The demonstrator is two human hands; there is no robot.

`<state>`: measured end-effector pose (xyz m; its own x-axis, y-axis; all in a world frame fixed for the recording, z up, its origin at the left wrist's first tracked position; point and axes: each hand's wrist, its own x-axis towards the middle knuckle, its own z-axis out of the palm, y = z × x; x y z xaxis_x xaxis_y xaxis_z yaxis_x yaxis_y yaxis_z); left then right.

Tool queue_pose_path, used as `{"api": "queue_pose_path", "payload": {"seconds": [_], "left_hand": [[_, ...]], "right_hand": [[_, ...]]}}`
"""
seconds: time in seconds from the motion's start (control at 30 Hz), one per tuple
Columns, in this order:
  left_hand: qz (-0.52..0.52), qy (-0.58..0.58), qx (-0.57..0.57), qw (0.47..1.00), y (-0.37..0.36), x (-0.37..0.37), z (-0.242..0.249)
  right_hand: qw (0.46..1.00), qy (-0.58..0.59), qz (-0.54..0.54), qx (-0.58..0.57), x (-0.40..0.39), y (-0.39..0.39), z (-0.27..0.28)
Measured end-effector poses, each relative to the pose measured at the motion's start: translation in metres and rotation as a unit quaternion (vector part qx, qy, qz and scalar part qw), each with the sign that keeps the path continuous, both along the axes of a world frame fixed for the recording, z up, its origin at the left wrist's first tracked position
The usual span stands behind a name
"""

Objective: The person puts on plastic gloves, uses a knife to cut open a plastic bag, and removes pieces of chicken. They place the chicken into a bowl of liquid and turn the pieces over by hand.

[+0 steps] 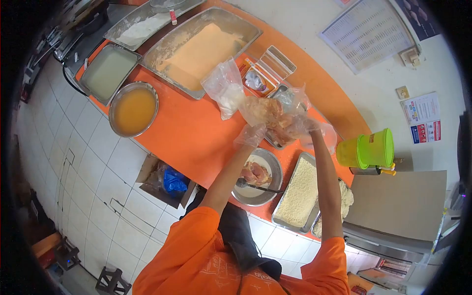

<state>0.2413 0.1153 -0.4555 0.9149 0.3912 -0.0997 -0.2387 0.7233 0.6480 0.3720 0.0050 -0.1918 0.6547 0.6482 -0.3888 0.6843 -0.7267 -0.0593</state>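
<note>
Both hands wear loose clear plastic gloves and are out over the orange counter. Between them is a clear plastic bag of raw meat (268, 110), which looks like chicken, above a metal tray (275, 139). My left hand (251, 134) grips the bag's near left side. On its right side, my right hand (306, 126) holds the bag, its fingers partly hidden by crumpled plastic. Another clear bag with something white (227, 93) lies just left of the meat. Nearer my body, a steel bowl (276, 194) holds white liquid, pieces of raw meat and a black-handled utensil (263, 188).
A tray of pale crumbs (296, 194) stands right of the bowl, near green buckets (376, 149). Further left are a large pan of orange-tinted flour (204, 51), a bowl of orange liquid (133, 109) and a tray of pale liquid (109, 71). An open cardboard box (147, 169) sits below the counter.
</note>
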Motion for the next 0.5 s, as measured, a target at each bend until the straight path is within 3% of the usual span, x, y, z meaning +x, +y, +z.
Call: {"api": "queue_pose_path", "payload": {"seconds": [0.07,0.13,0.2,0.27,0.37,0.5], "left_hand": [[-0.002,-0.017,-0.085,0.996,-0.001,-0.008,0.010],[-0.005,0.155,0.212,0.965,0.008,-0.020,0.052],[0.002,0.249,0.478,0.842,0.012,-0.023,0.072],[0.022,0.265,0.695,0.669,0.013,-0.019,0.080],[0.081,0.287,0.667,0.683,0.006,0.001,0.049],[0.028,0.310,0.675,0.669,0.007,-0.014,0.094]], "right_hand": [[0.997,0.061,-0.022,0.052,0.002,0.001,0.018],[0.985,0.125,-0.048,0.108,0.002,0.001,0.038],[0.967,0.179,-0.081,0.164,-0.002,-0.003,0.058],[0.943,0.222,-0.115,0.221,-0.006,-0.007,0.079],[0.903,0.266,-0.158,0.300,-0.012,-0.015,0.109],[0.847,0.306,-0.192,0.389,-0.023,-0.032,0.145]]}}
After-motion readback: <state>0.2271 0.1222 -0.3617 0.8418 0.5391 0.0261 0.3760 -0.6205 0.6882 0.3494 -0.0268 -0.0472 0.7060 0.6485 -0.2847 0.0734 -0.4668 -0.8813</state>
